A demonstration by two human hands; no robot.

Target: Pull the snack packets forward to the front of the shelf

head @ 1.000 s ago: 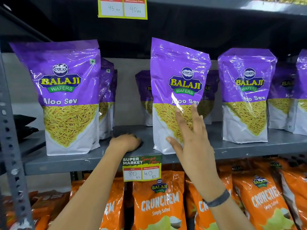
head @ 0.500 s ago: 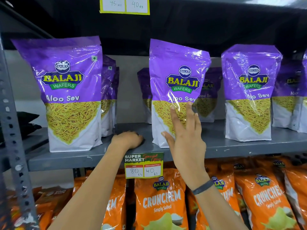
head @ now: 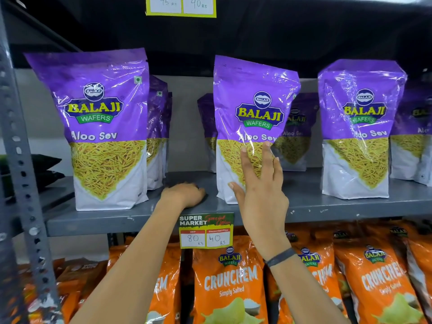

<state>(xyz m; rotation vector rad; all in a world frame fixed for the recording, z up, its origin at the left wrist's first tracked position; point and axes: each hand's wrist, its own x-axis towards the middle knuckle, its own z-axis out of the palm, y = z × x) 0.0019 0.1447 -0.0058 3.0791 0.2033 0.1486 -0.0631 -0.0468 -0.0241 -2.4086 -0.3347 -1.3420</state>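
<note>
Purple Balaji Aloo Sev packets stand on a grey metal shelf (head: 327, 206). The middle packet (head: 252, 108) stands near the front edge, leaning slightly left. My right hand (head: 259, 190) is in front of its lower part, fingers spread and flat against it, not gripping. My left hand (head: 184, 195) rests curled on the bare shelf just left of that packet, holding nothing. A left packet (head: 102, 127) and a right packet (head: 357, 127) also stand near the front. More packets (head: 297, 136) stand further back behind them.
Orange Crunchem packets (head: 229, 284) fill the shelf below. A price tag (head: 205, 230) hangs from the shelf edge between my arms. A perforated grey upright (head: 21, 171) runs down the left side. Another price tag (head: 180, 5) hangs from the shelf above.
The middle packet has shifted back slightly from the shelf edge under my right hand, which moved up and away with it. My left hand has stayed put on the shelf.
</note>
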